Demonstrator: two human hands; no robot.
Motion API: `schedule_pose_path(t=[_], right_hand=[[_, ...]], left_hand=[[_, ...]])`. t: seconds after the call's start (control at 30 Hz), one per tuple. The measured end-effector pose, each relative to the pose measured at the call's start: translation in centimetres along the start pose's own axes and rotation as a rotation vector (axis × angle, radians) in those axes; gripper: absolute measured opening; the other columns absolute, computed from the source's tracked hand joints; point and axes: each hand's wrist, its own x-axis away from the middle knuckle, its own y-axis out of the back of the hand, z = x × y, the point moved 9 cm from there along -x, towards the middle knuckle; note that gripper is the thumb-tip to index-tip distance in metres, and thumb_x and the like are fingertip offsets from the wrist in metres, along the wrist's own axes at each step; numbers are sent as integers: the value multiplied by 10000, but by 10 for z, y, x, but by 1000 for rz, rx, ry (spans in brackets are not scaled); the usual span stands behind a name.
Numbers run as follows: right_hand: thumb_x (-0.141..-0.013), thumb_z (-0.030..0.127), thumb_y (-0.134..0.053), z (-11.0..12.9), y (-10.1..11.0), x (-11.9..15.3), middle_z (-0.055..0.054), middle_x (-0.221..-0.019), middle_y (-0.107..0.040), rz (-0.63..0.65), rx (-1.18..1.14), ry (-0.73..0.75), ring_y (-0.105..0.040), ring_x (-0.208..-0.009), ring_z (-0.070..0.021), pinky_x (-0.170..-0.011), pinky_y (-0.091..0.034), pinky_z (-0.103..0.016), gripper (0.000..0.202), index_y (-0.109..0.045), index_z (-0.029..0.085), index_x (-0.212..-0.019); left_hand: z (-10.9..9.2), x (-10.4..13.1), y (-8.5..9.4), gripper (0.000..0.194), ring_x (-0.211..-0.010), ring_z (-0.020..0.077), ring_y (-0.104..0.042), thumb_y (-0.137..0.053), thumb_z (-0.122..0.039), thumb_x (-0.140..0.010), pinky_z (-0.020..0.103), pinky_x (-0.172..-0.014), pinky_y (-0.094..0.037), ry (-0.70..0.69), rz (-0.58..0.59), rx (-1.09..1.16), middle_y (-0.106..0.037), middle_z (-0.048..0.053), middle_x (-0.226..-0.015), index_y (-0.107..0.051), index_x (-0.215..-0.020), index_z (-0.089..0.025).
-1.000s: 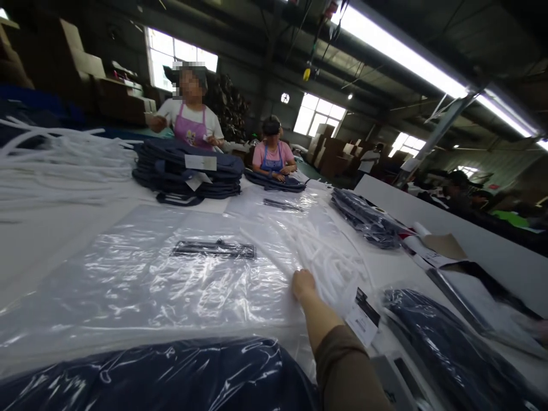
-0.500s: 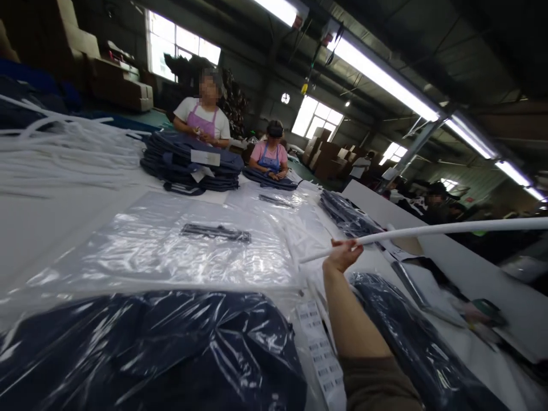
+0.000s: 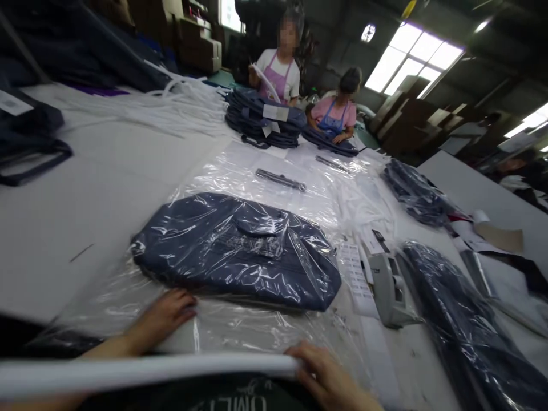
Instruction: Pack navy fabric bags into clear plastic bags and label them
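A navy bag (image 3: 240,251) lies on the table inside clear plastic. My left hand (image 3: 165,317) rests at the near edge of this bag, on the plastic, its fingers loosely bent and apparently holding nothing. Close to my body, my right hand (image 3: 325,374) grips the end of a long white rod (image 3: 149,368), which runs leftward across the bottom of the view and looks soft and bendable. Dark cloth with pale lettering (image 3: 240,399) shows beneath the rod.
Right of the bag are a label sheet (image 3: 357,279), a grey dispenser-like device (image 3: 389,291) and another plastic-wrapped bag (image 3: 471,325). White rods (image 3: 171,108) are heaped far left. Two people stand behind stacked navy bags (image 3: 265,117); one holds a white strip.
My right hand has drawn the white rod back from the far right toward my body, and it now points left. My left hand has come into view. The camera has turned down and left.
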Motion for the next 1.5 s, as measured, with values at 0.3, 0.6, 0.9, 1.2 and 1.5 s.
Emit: schedule_pose_path(t=[0.3, 0.6, 0.9, 1.2, 1.5], right_hand=[[-863, 193, -458, -21, -60, -26, -49, -1046, -656, -64, 254, -53, -610, -986, -206, -883, -471, -303, 335, -610, 276, -1149], [-882, 204, -431, -16, -79, -51, -80, -1067, -687, -323, 240, -18, -668, -950, -225, -824, -531, -308, 311, -581, 217, -1154], [-833, 113, -458, -15, -53, -99, -120, -1099, -674, -369, 606, -41, -615, -1030, -310, -879, -479, -443, 420, -634, 244, -1192], [-885, 208, -406, -69, -42, -70, -101, -1183, -648, -562, 442, 29, -623, -1051, -284, -855, -530, -432, 436, -572, 270, -1284], [-840, 178, -422, -79, -28, -55, -121, -1097, -683, -744, 632, 89, -611, -1010, -331, -931, -429, -552, 376, -671, 215, -1119]], left_hand=[[-8, -22, 123, 403, -657, 133, -536, -522, -540, -850, 209, -611, -406, 176, 23, 404, -615, 2, -701, -663, -813, -164], [-108, 11, 226, 84, -809, 127, -567, -596, -214, -887, 237, -783, -455, -300, -653, 20, -629, 14, -826, -668, -886, -171], [-164, 75, 104, 255, -870, 174, -590, -423, -124, -908, 339, -847, -505, -528, -622, 15, -655, 52, -865, -623, -1032, -221], [-28, 46, 55, 364, -1109, 264, -572, -500, -264, -888, 428, -927, -516, 255, -623, -225, -593, 130, -1213, -547, -1234, -159], [52, 41, 87, 253, -1042, 270, -548, -465, -257, -917, 428, -915, -361, 134, -564, -505, -701, 49, -1009, -714, -876, -231]])
